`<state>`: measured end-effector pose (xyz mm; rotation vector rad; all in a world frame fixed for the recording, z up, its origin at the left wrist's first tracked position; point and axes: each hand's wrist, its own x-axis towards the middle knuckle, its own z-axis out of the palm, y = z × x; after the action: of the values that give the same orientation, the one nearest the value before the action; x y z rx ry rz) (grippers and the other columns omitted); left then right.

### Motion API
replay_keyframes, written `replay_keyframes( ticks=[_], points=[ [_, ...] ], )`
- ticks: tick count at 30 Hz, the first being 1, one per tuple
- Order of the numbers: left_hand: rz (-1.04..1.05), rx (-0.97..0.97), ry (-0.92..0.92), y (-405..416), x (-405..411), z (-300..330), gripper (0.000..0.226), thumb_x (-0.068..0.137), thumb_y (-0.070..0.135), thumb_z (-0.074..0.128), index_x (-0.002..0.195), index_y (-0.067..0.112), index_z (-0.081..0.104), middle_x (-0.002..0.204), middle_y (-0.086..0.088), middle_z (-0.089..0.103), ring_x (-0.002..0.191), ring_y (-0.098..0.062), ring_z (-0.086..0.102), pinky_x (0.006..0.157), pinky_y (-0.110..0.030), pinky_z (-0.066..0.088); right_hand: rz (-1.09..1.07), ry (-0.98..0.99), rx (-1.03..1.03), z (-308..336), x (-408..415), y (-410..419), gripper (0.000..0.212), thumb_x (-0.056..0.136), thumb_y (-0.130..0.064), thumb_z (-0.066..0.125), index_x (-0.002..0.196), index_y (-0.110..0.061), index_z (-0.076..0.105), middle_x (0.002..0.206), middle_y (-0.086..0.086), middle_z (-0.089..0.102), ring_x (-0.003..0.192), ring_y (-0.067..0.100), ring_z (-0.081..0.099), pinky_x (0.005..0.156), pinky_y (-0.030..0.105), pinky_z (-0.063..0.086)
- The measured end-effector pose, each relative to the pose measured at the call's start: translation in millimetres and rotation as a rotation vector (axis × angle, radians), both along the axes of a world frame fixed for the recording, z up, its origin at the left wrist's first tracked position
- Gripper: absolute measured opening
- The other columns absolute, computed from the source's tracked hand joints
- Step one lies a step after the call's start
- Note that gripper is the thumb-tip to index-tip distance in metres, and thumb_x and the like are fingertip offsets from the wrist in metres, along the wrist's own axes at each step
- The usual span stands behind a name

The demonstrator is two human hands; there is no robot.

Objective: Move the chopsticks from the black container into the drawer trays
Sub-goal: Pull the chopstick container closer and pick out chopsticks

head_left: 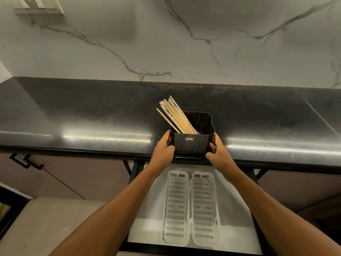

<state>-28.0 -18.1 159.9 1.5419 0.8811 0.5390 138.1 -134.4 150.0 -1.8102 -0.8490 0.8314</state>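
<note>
Two long, translucent white plastic trays (191, 207) with slotted bottoms lie side by side, edges touching, in the open drawer (238, 230) at the 6 o'clock part of the view; each has rounded corners and a ladder of short horizontal slots. The drawer floor is pale and smooth, framed by dark metal rails. No chopsticks lie in either tray.

Two bare forearms reach up from the lower corners toward the counter edge. The left hand (163, 151) grips the left wall of one square black plastic container (191, 145), thumb on the front face, fingers wrapped to the side. The right hand (218, 154) grips the right wall in the same way, thumb toward the front corner. The hands are apart, with the container clamped between them.

That container stands on the front lip of the glossy black stone countertop (92, 117), directly above the drawer. Its walls are ribbed, its rim is rounded at the corners, and a small red label sits on the front face.

One bundle of pale wooden chopsticks (174, 115), roughly ten though the exact count is hard to tell, leans toward 11 o'clock out of the container; several carry blue patterned tops.

Beyond, at 12 o'clock, rises a white marble-look wall (166, 43) with grey veins, and one beige switch plate (38, 5) sits at 11 o'clock.
</note>
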Motion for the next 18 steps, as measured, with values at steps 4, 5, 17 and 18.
replay_keyframes(
  ticks=[4,5,17,18],
  points=[
    [0.0,0.003,-0.004,0.2,0.0,-0.8,0.065,0.093,-0.006,0.038,0.15,0.023,0.027,0.15,0.001,0.039,0.136,-0.012,0.036,0.103,-0.03,0.041,-0.004,-0.002,0.007,-1.4,-0.4,0.4,0.089,0.084,0.006,0.051,0.149,-0.033,0.004,0.156,0.004,0.022,0.143,0.026,0.022,0.108,0.045,0.033],
    [-0.004,0.01,-0.008,0.3,-0.1,-1.1,0.065,0.093,-0.006,0.038,0.149,0.024,0.028,0.149,0.001,0.041,0.132,-0.008,0.038,0.097,-0.024,0.043,-0.003,-0.004,0.009,-1.7,-0.1,0.4,0.089,0.084,0.006,0.051,0.149,-0.033,0.004,0.156,0.004,0.023,0.143,0.026,0.022,0.107,0.045,0.034],
    [0.204,0.039,0.017,26.9,1.8,11.8,0.055,0.094,0.018,0.053,0.146,0.019,0.034,0.142,-0.001,0.048,0.12,-0.012,0.049,0.099,-0.034,0.046,-0.449,-0.436,0.135,37.4,0.2,6.9,0.04,0.088,-0.005,0.056,0.127,-0.01,0.051,0.097,0.008,0.062,0.083,0.018,0.059,0.076,0.033,0.054],
    [0.206,0.044,0.016,31.7,2.0,14.6,0.053,0.094,0.021,0.054,0.145,0.018,0.037,0.138,-0.001,0.052,0.12,-0.013,0.052,0.101,-0.038,0.047,-0.432,-0.496,0.175,43.7,-0.2,12.1,0.034,0.087,-0.004,0.056,0.121,-0.009,0.054,0.09,0.007,0.062,0.081,0.018,0.059,0.079,0.035,0.054]
  ],
)
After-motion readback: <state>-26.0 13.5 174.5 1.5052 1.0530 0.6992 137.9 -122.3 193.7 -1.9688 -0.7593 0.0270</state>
